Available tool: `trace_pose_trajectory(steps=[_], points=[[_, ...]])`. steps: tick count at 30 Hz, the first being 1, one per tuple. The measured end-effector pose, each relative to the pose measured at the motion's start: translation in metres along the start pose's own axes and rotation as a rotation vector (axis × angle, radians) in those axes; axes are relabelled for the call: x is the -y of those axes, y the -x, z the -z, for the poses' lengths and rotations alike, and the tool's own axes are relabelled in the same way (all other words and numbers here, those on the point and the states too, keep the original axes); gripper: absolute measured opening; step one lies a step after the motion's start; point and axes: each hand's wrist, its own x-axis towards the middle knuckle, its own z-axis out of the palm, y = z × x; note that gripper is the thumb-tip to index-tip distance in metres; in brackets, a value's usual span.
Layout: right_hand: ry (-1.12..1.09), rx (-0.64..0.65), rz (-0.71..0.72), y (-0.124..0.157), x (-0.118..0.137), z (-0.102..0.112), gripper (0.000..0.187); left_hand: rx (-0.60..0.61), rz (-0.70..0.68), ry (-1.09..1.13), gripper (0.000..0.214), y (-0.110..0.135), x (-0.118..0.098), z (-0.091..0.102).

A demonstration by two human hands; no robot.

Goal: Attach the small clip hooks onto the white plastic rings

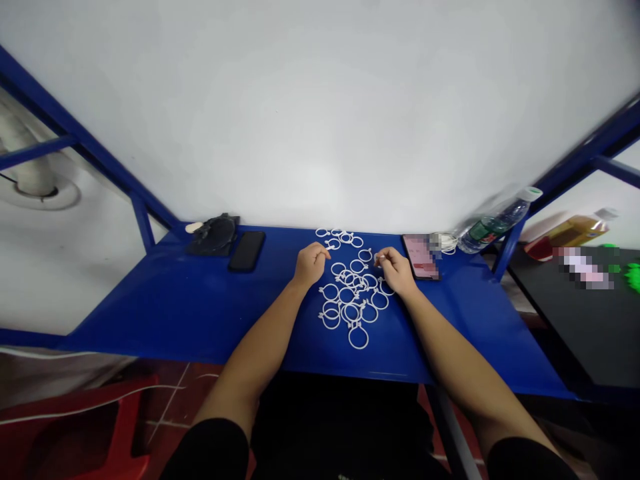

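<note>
Several white plastic rings [351, 300] lie scattered on the blue table [175, 307] between my two hands. My left hand [311, 263] rests at the left edge of the pile with its fingers curled, pinching a small white piece at its fingertips. My right hand [394, 269] sits at the right edge of the pile, fingers bent around a white ring. A few more rings [340, 237] lie farther back near the wall.
A black phone [247, 251] and a dark pouch [215, 235] lie at the back left. A lit phone [421, 256], a coiled white cable [445, 241] and a lying water bottle [495, 221] are at the back right. A red stool [80, 433] stands below left.
</note>
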Motion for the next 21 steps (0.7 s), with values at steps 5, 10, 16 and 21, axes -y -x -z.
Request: trace_pose_trajectory(steps=[5,10,16,21], points=[[0.006,0.010,0.014,-0.001,0.001,0.000,0.018,0.064,0.079,0.069,0.034,0.005,-0.004,0.001],[0.045,0.014,0.023,-0.002,0.002,0.000,0.016,0.218,0.053,0.047,0.024,0.008,-0.007,0.002],[0.065,0.022,0.015,-0.004,0.003,0.003,0.021,0.102,0.103,-0.057,0.035,0.003,-0.004,0.001],[0.041,0.005,0.057,-0.001,0.005,0.003,0.017,0.140,0.188,0.025,0.044,0.001,0.004,0.002]])
